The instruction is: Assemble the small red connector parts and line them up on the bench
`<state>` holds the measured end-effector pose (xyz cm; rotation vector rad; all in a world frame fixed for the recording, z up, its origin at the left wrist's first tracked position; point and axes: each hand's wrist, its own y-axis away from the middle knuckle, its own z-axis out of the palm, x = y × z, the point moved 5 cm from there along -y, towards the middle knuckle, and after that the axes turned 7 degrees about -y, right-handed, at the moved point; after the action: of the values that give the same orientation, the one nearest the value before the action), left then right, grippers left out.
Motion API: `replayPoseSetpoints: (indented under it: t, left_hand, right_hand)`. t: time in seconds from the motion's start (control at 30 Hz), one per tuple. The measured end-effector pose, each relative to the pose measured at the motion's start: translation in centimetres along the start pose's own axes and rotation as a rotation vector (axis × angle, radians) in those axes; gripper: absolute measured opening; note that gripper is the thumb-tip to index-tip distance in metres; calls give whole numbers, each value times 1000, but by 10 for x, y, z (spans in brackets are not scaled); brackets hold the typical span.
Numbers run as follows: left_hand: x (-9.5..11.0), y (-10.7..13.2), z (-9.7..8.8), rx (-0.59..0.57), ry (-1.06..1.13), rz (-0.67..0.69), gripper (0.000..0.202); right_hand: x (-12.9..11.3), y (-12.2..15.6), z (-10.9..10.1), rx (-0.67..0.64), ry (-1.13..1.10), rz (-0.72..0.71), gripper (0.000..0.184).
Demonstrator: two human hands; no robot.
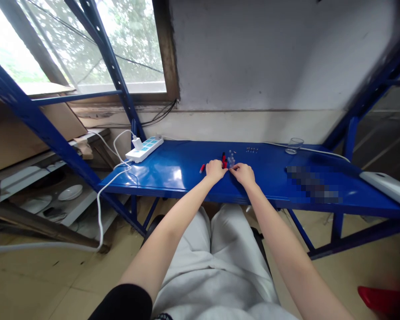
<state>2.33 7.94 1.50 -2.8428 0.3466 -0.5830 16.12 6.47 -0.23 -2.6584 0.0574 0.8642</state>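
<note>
On the blue table stands a small group of clear tube-like pieces, with small red pieces just left of them, one dark-topped. My left hand is curled with its fingers together, next to the red pieces. Close by, my right hand makes a pinch at the near side of the clear pieces. Whatever is between the fingers of either hand is too small to make out. Another red piece lies apart, left of my left hand. Several tiny pale pieces sit in rows farther back.
A white power strip with a plugged-in cord lies at the table's left end. At the back right stands a clear round cup. A blurred dark object and a white object are on the right.
</note>
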Motion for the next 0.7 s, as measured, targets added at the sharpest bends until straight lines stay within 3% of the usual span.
replayPoseSetpoints:
  t: [0.17, 0.33, 0.47, 0.7]
  left_hand:
    - [-16, 0, -27, 1, -11, 0, 31]
    - [-51, 1, -55, 82, -195, -86, 38]
    - [-71, 4, -48, -42, -270, -124, 37]
    - [-64, 3, -24, -152, -303, -23, 36]
  right_hand:
    - [-6, 6, -5, 3, 10, 9, 29]
    - [-20, 20, -28, 272, -129, -74, 22]
    - [-41, 31, -38, 431, -234, -246, 14]
    - [-99, 26, -7, 283, -290, -512, 12]
